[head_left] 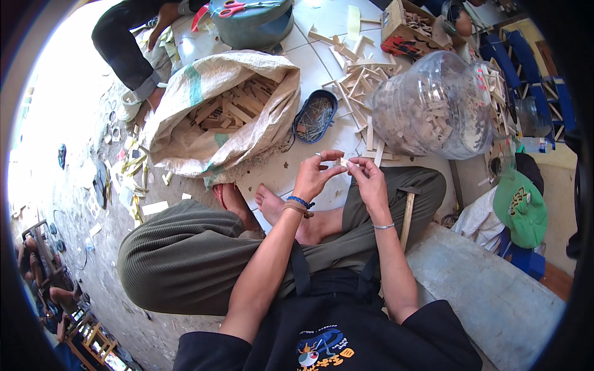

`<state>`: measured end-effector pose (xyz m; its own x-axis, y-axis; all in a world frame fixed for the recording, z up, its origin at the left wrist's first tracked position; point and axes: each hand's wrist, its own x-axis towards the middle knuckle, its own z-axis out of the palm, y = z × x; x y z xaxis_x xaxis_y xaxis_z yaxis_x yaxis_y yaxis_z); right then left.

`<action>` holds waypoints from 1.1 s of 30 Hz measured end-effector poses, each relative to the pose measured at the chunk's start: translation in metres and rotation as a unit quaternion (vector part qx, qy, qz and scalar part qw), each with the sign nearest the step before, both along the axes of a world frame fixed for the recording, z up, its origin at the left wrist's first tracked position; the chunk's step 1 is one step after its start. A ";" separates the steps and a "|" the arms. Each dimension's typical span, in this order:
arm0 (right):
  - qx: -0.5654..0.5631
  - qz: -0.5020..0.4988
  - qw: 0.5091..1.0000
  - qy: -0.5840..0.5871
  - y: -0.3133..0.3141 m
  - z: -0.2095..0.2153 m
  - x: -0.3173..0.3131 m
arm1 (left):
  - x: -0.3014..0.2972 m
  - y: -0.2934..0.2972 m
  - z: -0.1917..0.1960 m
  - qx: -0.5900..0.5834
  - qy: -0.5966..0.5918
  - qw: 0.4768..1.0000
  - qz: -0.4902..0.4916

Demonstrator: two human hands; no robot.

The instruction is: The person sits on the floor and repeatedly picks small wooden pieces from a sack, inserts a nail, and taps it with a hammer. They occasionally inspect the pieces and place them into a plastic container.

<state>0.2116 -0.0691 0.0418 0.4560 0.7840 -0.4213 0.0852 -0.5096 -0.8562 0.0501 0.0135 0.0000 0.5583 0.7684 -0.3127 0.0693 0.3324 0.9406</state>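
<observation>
My left hand [316, 175] and my right hand [370, 183] meet in front of my crossed legs, fingers pinched together. Between their fingertips is a small pale piece [344, 162], perhaps wood; its shape is too small to make out. A hammer [406, 217] with a wooden handle lies on my right thigh, close to my right wrist. Just beyond my left hand stands a dark blue oval tub [315, 116] of nails. Farther left, an open woven sack [179, 127] holds many short wooden pieces [238, 108].
Beyond my right hand lies a large clear plastic jar [427, 105] with small wooden pieces inside. Joined wooden strips [356, 77] are heaped beside it. A cardboard box [402, 28], red scissors [231, 7] on a round container [253, 26], and another person's leg [124, 49] are farther off.
</observation>
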 end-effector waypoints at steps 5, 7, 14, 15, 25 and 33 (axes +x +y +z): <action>0.005 0.013 1.000 -0.018 0.002 0.002 -0.002 | 0.000 0.002 -0.007 0.046 -0.018 0.999 0.024; -0.004 0.004 1.000 -0.022 0.002 0.002 -0.003 | -0.001 0.005 -0.008 0.066 -0.019 0.998 0.010; 0.017 -0.030 0.998 0.062 0.000 -0.004 -0.001 | -0.002 0.006 -0.005 0.071 0.034 0.997 -0.014; 0.030 -0.028 0.997 0.062 0.000 -0.004 -0.001 | -0.002 0.006 -0.004 0.070 0.039 0.997 -0.014; 0.021 -0.020 0.999 0.021 -0.002 0.003 -0.004 | -0.003 0.008 0.000 0.098 0.033 0.995 -0.010; 0.009 -0.006 1.000 0.003 -0.001 0.008 -0.002 | -0.003 0.008 0.000 0.091 0.026 0.995 -0.016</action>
<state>0.2095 -0.0703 0.0494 0.4619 0.7860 -0.4110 0.0737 -0.4958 -0.8653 0.0473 0.0218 0.0001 0.5698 0.7971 -0.1997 0.1275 0.1543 0.9798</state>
